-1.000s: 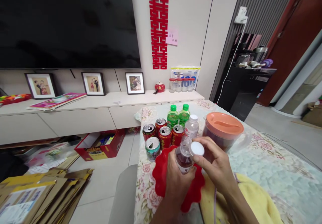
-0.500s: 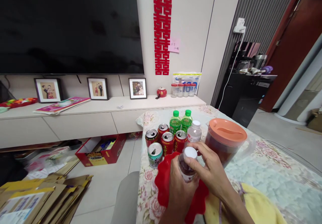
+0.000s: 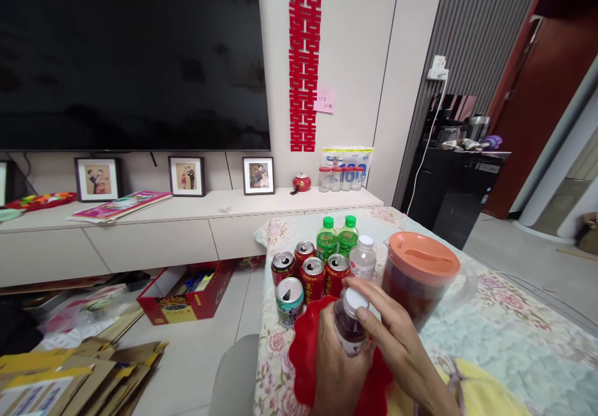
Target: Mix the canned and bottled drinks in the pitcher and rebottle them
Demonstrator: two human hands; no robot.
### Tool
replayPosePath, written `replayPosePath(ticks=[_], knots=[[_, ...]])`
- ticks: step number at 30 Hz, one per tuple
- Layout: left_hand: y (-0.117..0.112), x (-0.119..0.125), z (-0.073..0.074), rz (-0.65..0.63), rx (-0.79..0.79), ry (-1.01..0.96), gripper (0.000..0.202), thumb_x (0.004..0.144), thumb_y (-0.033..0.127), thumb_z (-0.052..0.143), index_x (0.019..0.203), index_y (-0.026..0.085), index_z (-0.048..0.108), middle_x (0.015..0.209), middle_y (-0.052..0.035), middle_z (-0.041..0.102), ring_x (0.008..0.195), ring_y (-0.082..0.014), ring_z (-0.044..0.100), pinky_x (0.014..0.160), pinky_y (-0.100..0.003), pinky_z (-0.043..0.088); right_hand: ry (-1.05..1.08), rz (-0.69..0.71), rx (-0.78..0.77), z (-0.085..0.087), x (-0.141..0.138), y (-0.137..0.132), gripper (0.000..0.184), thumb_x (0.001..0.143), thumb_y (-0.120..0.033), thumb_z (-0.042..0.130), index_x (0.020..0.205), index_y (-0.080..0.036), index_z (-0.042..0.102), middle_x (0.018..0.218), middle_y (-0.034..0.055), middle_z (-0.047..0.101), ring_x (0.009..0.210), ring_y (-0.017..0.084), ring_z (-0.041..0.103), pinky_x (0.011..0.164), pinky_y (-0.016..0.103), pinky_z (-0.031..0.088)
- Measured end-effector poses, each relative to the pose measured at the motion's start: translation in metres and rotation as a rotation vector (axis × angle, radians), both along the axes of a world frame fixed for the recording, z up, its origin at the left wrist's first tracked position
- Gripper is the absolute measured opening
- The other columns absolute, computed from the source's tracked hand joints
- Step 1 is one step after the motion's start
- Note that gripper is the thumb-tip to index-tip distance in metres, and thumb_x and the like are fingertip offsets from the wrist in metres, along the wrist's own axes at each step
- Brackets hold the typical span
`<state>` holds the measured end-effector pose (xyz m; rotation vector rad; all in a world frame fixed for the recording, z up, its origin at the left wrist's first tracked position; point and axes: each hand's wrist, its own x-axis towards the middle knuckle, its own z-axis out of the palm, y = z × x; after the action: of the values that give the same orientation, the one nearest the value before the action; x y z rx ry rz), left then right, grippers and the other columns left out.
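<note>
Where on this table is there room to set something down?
The widest bare patch of tablecloth lies right of the pitcher, beyond the yellow cloth; a smaller one behind the green-capped bottles. Left of the pitcher is crowded: cans, your left hand and right hand on a bottle over the red tray.

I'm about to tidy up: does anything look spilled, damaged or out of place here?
The flattened cardboard heaped loosely on the floor looks untidy. No spill shows on the floral tablecloth, nor any damage on the white-capped bottle in the left hand.
</note>
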<state>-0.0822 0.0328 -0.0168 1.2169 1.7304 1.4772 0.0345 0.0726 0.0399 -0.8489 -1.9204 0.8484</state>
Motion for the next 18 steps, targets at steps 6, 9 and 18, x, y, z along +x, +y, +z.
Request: replayPosePath(ticks=[6,9,18], knots=[[0.0,-0.001,0.0,-0.008,0.019,-0.01,0.048,0.077,0.044,0.075,0.117,0.023,0.059,0.116,-0.0155,0.076,0.107,-0.0331,0.075,0.09,-0.04,0.057,0.1,-0.048,0.087,-0.003,-0.005,0.004,0.041,0.099,-0.041,0.066,0.137,-0.025,0.073,0.14,0.0091,0.072,0.132,0.027,0.066,0.11,0.039,0.054],[0.0,0.0,0.001,0.011,0.008,0.0,0.044,0.077,0.042,0.075,0.113,0.023,0.06,0.113,-0.0148,0.076,0.105,-0.0333,0.075,0.089,-0.041,0.057,0.15,-0.122,0.074,-0.004,-0.011,0.003,0.043,0.094,-0.039,0.072,0.135,-0.025,0.073,0.137,0.0103,0.073,0.127,0.028,0.069,0.106,0.04,0.056],[-0.003,0.0,0.004,0.002,-0.004,-0.008,0.044,0.077,0.041,0.072,0.115,0.022,0.061,0.117,-0.0162,0.076,0.107,-0.0337,0.075,0.087,-0.04,0.058,0.231,0.026,-0.078,-0.005,-0.006,0.0,0.061,0.094,-0.048,0.072,0.152,-0.029,0.061,0.156,0.012,0.06,0.148,0.034,0.051,0.124,0.058,0.037]])
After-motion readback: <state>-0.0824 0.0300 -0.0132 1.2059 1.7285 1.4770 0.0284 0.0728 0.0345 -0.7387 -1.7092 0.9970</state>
